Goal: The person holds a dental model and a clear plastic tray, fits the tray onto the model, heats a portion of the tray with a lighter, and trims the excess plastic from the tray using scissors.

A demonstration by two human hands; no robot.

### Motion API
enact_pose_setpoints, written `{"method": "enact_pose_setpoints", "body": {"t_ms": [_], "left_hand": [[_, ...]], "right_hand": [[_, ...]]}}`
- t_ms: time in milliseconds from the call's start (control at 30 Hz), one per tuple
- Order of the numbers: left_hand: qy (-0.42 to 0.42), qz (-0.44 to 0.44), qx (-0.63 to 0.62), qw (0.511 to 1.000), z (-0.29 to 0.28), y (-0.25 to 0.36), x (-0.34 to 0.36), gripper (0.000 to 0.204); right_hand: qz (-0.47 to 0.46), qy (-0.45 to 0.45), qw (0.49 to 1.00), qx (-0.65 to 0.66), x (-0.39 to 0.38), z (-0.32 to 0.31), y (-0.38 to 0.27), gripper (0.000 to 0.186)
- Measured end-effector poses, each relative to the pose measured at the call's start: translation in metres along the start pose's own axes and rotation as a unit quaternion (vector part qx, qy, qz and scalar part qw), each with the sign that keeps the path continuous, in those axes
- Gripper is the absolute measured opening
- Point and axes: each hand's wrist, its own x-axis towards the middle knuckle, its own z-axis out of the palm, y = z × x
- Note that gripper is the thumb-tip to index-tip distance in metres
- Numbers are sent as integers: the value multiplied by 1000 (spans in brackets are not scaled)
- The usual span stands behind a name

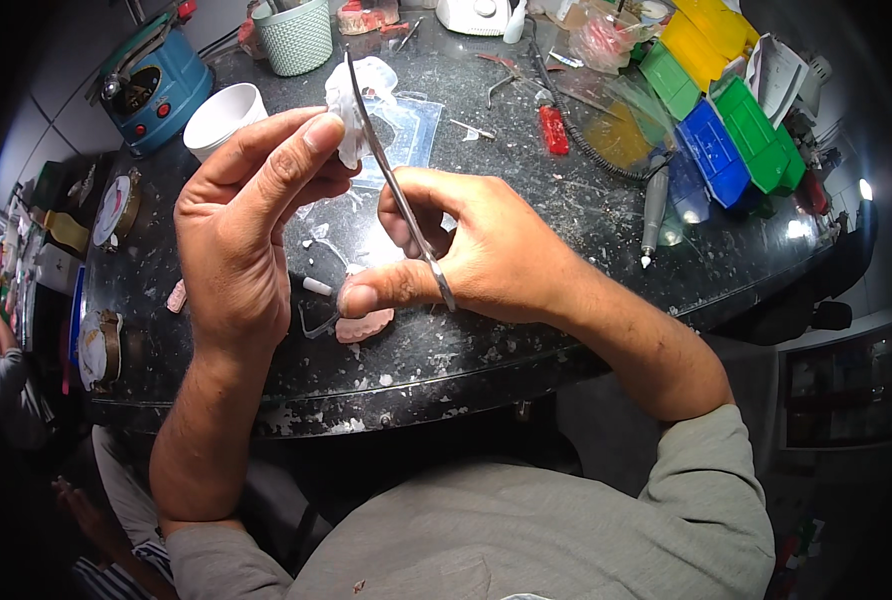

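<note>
In my left hand (241,220), a white, partly see-through dental piece (374,78) with a lumpy edge is pinched between thumb and fingers above the bench. My right hand (501,240) grips a slim metal carving tool (398,190) that slants up to the left. The tool's upper end lies against or just in front of the white piece; I cannot tell whether they touch. Its lower, flattened end sticks out past my right thumb. Beneath my hands are a clear plastic sheet (421,135) with a cut-out and a pink dental model (366,326), partly hidden by my right thumb.
White scraps litter the dark bench (546,330). A white cup (228,115), a woven basket (294,40) and a blue machine (161,95) stand back left. To the right lie a corded handpiece (655,210), a red block (554,130) and coloured bins (711,150).
</note>
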Motion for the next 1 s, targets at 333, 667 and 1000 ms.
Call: {"method": "enact_pose_setpoints", "body": {"t_ms": [333,667,1000], "left_hand": [[-4,0,-13,1000,-1,-1,-1,24],[-7,-6,-38,999,-2,-1,0,24],[48,38,-55,997,-4,3,6,22]], "right_hand": [[7,5,1000,29,1,7,6,64],[-16,16,998,59,0,7,7,67],[6,-1,1000,-25,-2,-6,5,63]]}}
